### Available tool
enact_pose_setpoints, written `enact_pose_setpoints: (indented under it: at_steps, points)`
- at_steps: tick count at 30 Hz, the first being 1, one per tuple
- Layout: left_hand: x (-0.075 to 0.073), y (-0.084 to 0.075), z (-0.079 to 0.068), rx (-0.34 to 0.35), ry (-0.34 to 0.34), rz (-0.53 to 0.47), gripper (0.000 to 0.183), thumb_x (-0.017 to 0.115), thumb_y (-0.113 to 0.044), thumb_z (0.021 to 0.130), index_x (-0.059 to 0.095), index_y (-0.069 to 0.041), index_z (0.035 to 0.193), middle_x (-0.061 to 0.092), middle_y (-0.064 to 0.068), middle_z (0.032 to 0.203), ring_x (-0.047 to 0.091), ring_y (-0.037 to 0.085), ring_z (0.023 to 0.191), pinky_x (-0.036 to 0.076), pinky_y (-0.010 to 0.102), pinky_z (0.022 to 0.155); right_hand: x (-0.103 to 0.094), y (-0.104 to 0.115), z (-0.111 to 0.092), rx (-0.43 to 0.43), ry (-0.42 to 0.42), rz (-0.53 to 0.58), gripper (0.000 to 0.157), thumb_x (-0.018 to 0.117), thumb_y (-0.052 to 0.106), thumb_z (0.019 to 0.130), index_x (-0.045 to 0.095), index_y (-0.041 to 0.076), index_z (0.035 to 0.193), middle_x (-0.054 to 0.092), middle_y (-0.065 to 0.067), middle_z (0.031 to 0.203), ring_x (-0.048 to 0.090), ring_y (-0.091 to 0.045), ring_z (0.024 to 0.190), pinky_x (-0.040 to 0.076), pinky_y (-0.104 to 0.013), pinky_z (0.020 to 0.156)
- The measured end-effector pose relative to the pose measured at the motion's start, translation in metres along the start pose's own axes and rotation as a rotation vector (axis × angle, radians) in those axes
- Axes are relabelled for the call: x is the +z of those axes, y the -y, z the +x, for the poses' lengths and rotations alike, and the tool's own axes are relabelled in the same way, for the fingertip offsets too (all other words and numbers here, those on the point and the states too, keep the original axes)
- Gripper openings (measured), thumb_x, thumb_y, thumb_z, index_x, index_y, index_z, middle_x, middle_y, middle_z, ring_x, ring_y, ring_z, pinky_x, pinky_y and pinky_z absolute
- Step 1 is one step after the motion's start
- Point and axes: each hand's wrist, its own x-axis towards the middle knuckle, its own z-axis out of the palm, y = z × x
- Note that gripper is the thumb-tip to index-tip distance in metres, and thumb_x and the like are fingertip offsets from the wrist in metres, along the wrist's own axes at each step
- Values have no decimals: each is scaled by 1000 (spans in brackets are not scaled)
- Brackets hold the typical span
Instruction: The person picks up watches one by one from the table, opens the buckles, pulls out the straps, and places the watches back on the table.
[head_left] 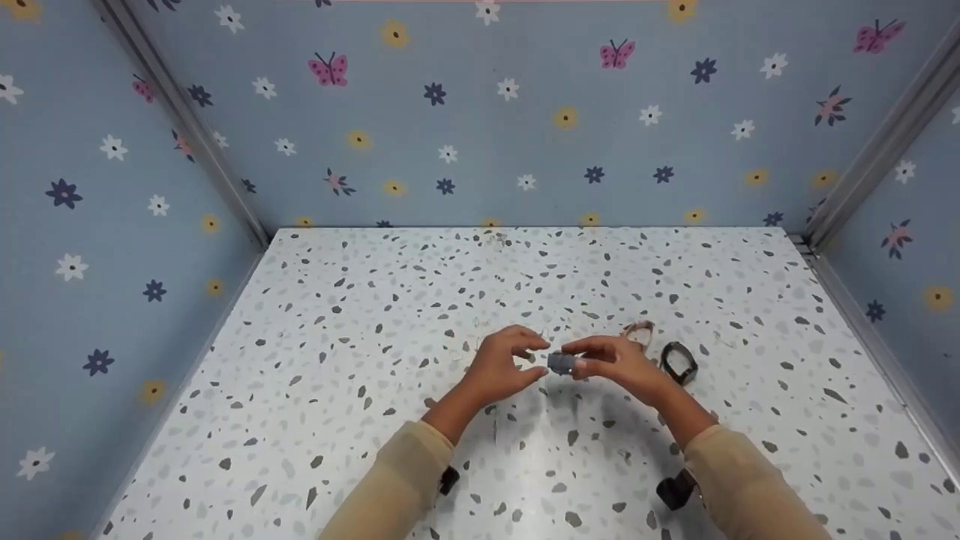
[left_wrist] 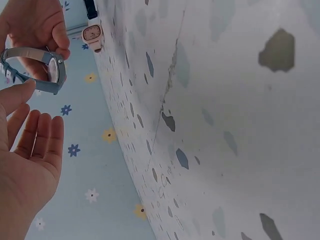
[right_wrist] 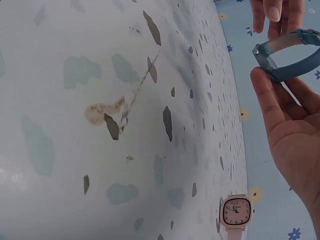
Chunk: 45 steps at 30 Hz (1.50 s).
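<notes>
My right hand (head_left: 619, 367) holds a blue-grey wristwatch (head_left: 561, 363) above the table, pinching it between thumb and fingers. The watch's strap forms a closed loop in both wrist views, and its case (left_wrist: 54, 70) is seen from the side. My left hand (head_left: 506, 364) is just left of the watch, its thumb and fingers spread apart on either side. In the left wrist view the left thumb overlaps the strap's lower edge; whether it touches, I cannot tell. The dial's face is hidden from the head view.
On the speckled white table (head_left: 360, 300), a pink watch (right_wrist: 236, 211) lies behind my right hand. A black watch (head_left: 679, 364) lies beside that hand's wrist. Flowered blue panels (head_left: 480, 112) enclose the table at the back and both sides.
</notes>
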Motion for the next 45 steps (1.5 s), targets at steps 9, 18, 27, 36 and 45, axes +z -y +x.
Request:
enact_pose_setpoints:
  at_steps: [9,18,27,36,45]
  points:
    - [5,-2,8,68,17,53,21,71,-13,74,69,-13,95,62,-2,89,58,9,81,50,20,67,2,-2,6,-11,36,76,34,46,14,92,49,-5,121,56,-19,111,52,-44,95,43,-51,84]
    - [7,-1,10,46,-14,7,13,70,-15,75,70,-16,88,64,-8,83,59,3,75,51,22,64,0,-15,10,-27,0,154,31,44,14,94,52,-6,116,54,-26,110,52,-46,96,43,-49,84]
    - [11,-4,7,-49,-73,-106,17,72,-13,74,70,-16,91,64,-7,86,61,4,76,52,23,64,3,-19,7,-73,-137,123,30,52,18,90,56,-3,111,57,-22,108,51,-41,102,46,-38,85]
    - [21,-1,-3,-97,-138,-219,18,72,-15,74,70,-18,91,64,-7,88,62,5,78,52,21,66,18,5,2,-113,-277,-101,23,63,3,81,60,1,103,61,-11,99,57,-28,95,49,-31,81]
    - [22,3,-2,-174,-168,-268,19,72,-17,73,69,-15,92,64,-4,89,61,8,80,51,21,67,18,-3,7,-89,-363,-87,20,65,1,78,62,-1,97,61,-20,94,59,-25,88,50,-29,76]
